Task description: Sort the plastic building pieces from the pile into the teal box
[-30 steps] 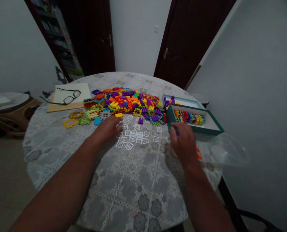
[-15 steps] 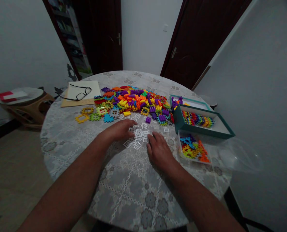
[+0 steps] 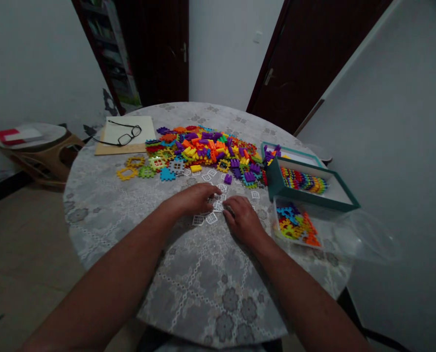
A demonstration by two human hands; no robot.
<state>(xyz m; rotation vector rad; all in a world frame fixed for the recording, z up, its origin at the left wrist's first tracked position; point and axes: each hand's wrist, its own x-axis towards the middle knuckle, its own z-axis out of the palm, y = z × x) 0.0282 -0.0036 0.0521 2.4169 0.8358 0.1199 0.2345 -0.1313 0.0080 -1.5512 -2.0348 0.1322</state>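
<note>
Small white lattice pieces [image 3: 211, 218] lie loose near the middle of the table, some between my two hands. My left hand [image 3: 200, 198] curves around their left side, thumb and forefinger apart, with a few pieces between them. From the right, my right hand [image 3: 240, 215] rests on the cloth with bent fingertips at the edge of the same pieces. Whether it pinches one is too small to tell. Behind the hands spreads a heap of colourful plastic blocks [image 3: 210, 149], with a purple block [image 3: 228, 179] and a yellow block [image 3: 195, 168] at its front.
To the right stand a green-edged box [image 3: 313, 195] holding rows of colourful pieces and a clear tub [image 3: 298, 239] of gear-shaped pieces. Glasses [image 3: 125, 139] lie on a board [image 3: 103, 149] at the back left. A transparent lid [image 3: 368, 239] sits beyond the tub.
My hands have come closer together around the white pieces, my left hand moving right. Fewer pieces show between them. The whole view has shifted slightly.
</note>
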